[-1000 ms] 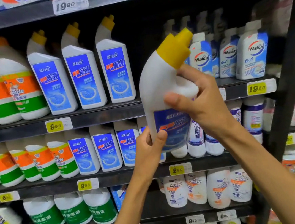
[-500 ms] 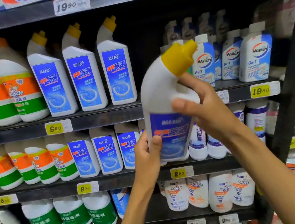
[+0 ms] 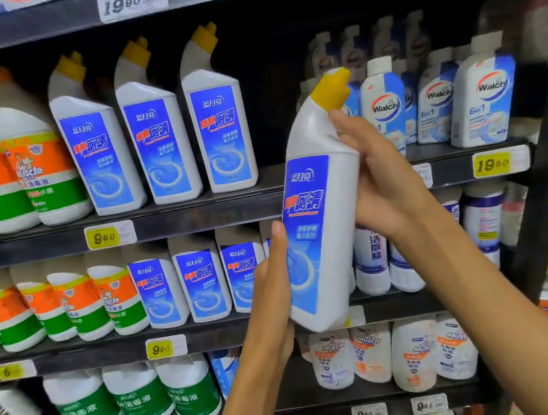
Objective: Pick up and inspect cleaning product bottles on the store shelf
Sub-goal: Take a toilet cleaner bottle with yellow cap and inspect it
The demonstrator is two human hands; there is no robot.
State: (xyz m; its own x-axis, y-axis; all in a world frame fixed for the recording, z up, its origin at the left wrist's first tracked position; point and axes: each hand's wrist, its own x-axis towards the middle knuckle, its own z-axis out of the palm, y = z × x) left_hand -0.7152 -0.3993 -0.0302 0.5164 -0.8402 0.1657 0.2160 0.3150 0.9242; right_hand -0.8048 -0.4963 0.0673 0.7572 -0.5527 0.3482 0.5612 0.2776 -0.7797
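I hold a white toilet-cleaner bottle (image 3: 321, 222) with a yellow angled cap and a blue label in front of the shelves, nearly upright, its label facing me. My left hand (image 3: 272, 290) cups its lower left side and base, thumb up along the label edge. My right hand (image 3: 382, 173) grips its right side just below the neck. Three matching bottles (image 3: 152, 129) stand on the shelf to the left, and more sit one shelf down (image 3: 198, 278).
Orange-and-green bottles (image 3: 32, 161) fill the left of the shelves. White and blue Walch bottles (image 3: 479, 96) stand at the upper right. Yellow price tags (image 3: 107, 236) line the dark shelf edges. A black upright post (image 3: 545, 181) borders the bay on the right.
The bottle has turned so its blue label faces me more fully and stands straighter. My left hand slid lower toward the base. The view shifted slightly downward.
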